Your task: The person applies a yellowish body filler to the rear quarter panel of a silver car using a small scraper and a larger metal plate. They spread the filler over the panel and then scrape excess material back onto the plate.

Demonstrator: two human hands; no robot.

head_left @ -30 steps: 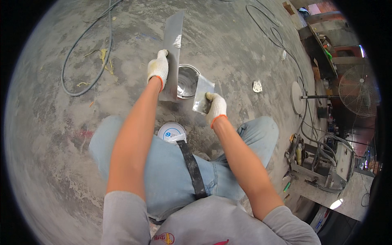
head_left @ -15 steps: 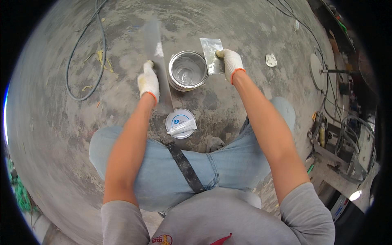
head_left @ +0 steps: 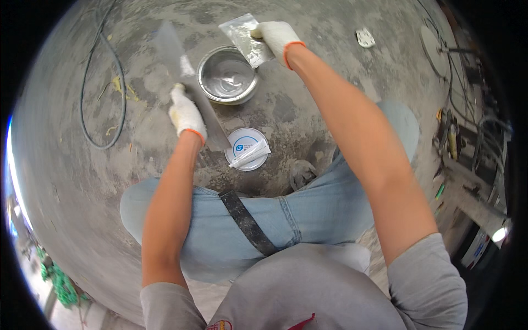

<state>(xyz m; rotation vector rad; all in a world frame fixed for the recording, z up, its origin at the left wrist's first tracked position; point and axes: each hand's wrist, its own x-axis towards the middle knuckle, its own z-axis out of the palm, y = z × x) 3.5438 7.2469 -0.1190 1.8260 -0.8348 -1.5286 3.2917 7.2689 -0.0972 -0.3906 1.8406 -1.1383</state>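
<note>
My left hand point(head_left: 187, 113), in a white knit glove, grips a long thin greyish sheet point(head_left: 205, 105) along its side. A small pale dab sits on the sheet's far half. My right hand point(head_left: 276, 39), gloved alike, pinches a shiny metal scraper plate point(head_left: 240, 34) above the far right rim of an open tin point(head_left: 240, 100). Grey paste point(head_left: 223, 74) fills part of the tin, its surface swirled. Nearer me, a white round lid point(head_left: 236, 138) lies on the floor with a white squeeze tube point(head_left: 250, 154) across it. The sheet's near end reaches the lid's edge.
A looped grey cable point(head_left: 83, 104) lies at left beside yellow scraps point(head_left: 124, 88). A white piece with holes point(head_left: 364, 38) is on the floor at far right. Cables, a disc on a stand point(head_left: 433, 50) and tools line the right side. Green netting point(head_left: 63, 286) is at lower left.
My right hand has swung the scraper plate left and away from me, from beside the tin to above its rim. The sheet in my left hand has tilted, its far end leaning left.
</note>
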